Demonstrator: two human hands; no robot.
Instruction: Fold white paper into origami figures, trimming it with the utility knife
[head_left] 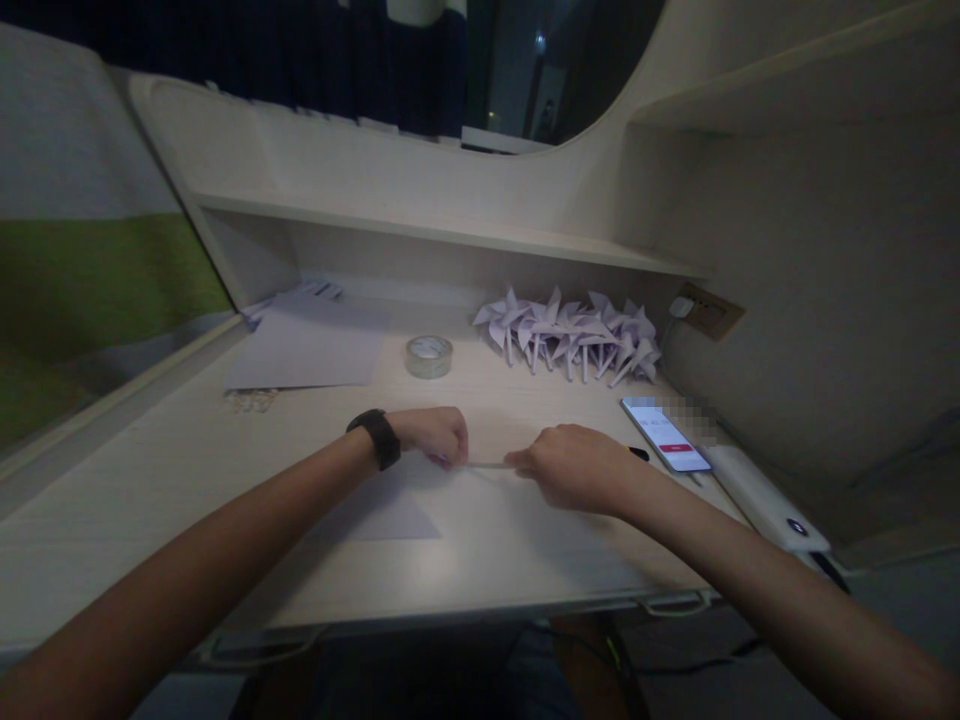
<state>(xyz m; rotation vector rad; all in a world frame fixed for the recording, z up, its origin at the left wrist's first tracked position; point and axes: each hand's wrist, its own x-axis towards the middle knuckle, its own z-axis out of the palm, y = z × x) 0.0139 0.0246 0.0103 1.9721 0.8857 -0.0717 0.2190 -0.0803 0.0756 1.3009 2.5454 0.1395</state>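
Head view, thin pale paper strip [487, 465], flat, left hand [435, 435] and right hand [574, 468] grips pinched shut on its ends

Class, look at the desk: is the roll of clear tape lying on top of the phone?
No. The tape roll sits on the bare desk, far left of the phone.

Pale desk [150, 470] – paper sheets [311, 345], tape roll [429, 356], pinwheels [574, 335], phone [666, 433].

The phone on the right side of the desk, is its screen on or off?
On. The phone lies flat on the desk, and its screen glows white with a red bar, brighter than everything around it.
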